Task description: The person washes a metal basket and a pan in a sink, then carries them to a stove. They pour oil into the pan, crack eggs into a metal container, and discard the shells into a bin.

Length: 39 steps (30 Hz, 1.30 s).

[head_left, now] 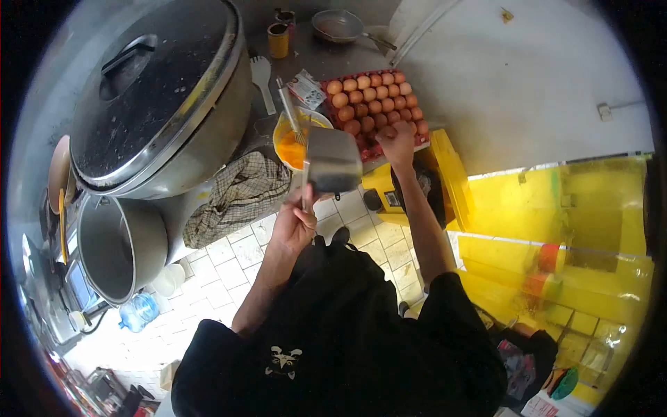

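My left hand [295, 226] is closed round the handle of a metal pot [333, 161], which is held tilted beside a white bowl. In the bowl [324, 119] lie orange-yellow egg yolks [292, 149], and a whisk [289, 104] leans in it. At the front edge of a red tray holding several brown eggs [375, 106] is my right hand [397, 142], its fingers curled in; whatever they may hold is hidden. A checkered cloth [240, 194] lies on the counter left of the bowl.
A large lidded pot [167, 104] fills the back left, with an open deep pot [108, 247] below it. A white spatula [262, 80], a can [278, 42] and a small pan [338, 26] stand behind. A yellow bin [451, 181] is right; another person [517, 361] is lower right.
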Tool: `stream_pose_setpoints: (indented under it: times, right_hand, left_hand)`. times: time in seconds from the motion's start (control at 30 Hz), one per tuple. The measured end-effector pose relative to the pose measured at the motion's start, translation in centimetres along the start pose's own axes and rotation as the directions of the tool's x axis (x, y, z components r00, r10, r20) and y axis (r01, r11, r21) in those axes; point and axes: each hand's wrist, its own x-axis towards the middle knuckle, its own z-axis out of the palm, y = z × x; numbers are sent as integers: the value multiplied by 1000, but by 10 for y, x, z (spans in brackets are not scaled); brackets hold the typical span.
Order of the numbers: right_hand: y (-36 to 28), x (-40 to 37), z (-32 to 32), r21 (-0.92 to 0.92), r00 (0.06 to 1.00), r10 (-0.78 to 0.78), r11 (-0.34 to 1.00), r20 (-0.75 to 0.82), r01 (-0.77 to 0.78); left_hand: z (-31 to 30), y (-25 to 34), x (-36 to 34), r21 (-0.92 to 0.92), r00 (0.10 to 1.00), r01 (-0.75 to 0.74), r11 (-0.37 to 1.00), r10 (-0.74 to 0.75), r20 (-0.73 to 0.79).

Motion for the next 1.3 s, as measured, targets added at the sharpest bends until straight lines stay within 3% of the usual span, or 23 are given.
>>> stream_pose_setpoints:
  times: [0.03, 0.07, 0.13, 0.17, 0.27, 0.3, 0.33, 0.4, 0.43, 0.53, 0.57, 0.67, 0.7, 0.8, 0.83, 0.9, 0.97, 1.1, 1.2, 1.3]
  right_hand:
    - [5, -1, -1, 340, 984, 176, 924, 25, -174]
    - [4, -5, -2, 625, 936, 333, 708, 117, -329]
    - [-56, -17, -41, 870, 875, 327, 225, 357, -439]
    - [-86, -24, -61, 882, 838, 287, -57, 464, -469]
    - [-111, -42, -81, 847, 825, 192, -80, 531, -526]
    - [-122, -51, -79, 856, 825, 280, 25, 490, -517]
    - [-135, -62, -79, 858, 872, 322, 243, 370, -453]
    - [-144, -73, -70, 721, 992, 120, 684, 35, -108]
    - [-141, -77, -74, 680, 994, 100, 727, 34, -97]
    - [-142, -77, -86, 832, 918, 397, 514, -16, -207]
    - [-137, -78, -83, 819, 921, 388, 537, -27, -202]
    - [-131, -86, -77, 638, 989, 144, 761, 9, -117]
    - [-131, -84, -78, 616, 984, 87, 787, -156, 28]
    - [-131, -78, -99, 735, 975, 223, 662, -9, -145]
    - [-136, -70, -105, 521, 992, -18, 849, -128, 83]
    - [-159, -61, -129, 453, 981, -168, 885, 102, 104]
    - [-158, -54, -138, 377, 887, -315, 909, 338, 179]
    - [-166, -55, -134, 131, 770, -490, 866, 409, 482]
    - [-162, -56, -125, 10, 708, -494, 824, 504, 567]
    - [-170, -56, -127, -103, 679, -371, 829, 634, 549]
  left_hand:
    - [9, -7, -2, 344, 984, -104, 933, 148, -102]
    - [26, -19, -8, 481, 974, -121, 869, 197, -112]
    - [46, -34, -16, 723, 947, -116, 681, 294, -126]
    - [30, -25, -9, 820, 978, -97, 565, 206, -27]
    - [48, -54, -9, 921, 965, -122, 369, 261, 23]
    - [39, -56, -4, 939, 962, -136, 315, 269, 49]
    - [28, -56, 0, 953, 962, -137, 270, 265, 63]
    - [20, -58, 4, 973, 962, -142, 180, 255, 93]
    - [16, -58, 6, 972, 965, -150, 182, 241, 104]
    - [24, -64, 4, 976, 969, -152, 157, 218, 115]
    - [20, -64, 6, 983, 970, -132, 127, 220, 102]
    - [16, -65, 8, 986, 970, -115, 123, 227, 84]
    - [16, -66, 9, 984, 970, -116, 137, 229, 82]
    - [13, -66, 13, 990, 974, -125, 65, 196, 110]
    - [13, -67, 13, 991, 975, -112, 79, 200, 94]
    - [16, -73, 15, 991, 978, -84, 104, 201, 62]
    - [24, -83, 15, 988, 977, -68, 137, 208, 38]
    - [26, -86, 17, 988, 985, -45, 151, 169, 19]
    - [26, -89, 17, 991, 980, -22, 131, 197, -4]
    - [25, -93, 16, 981, 982, -81, 176, 184, 48]
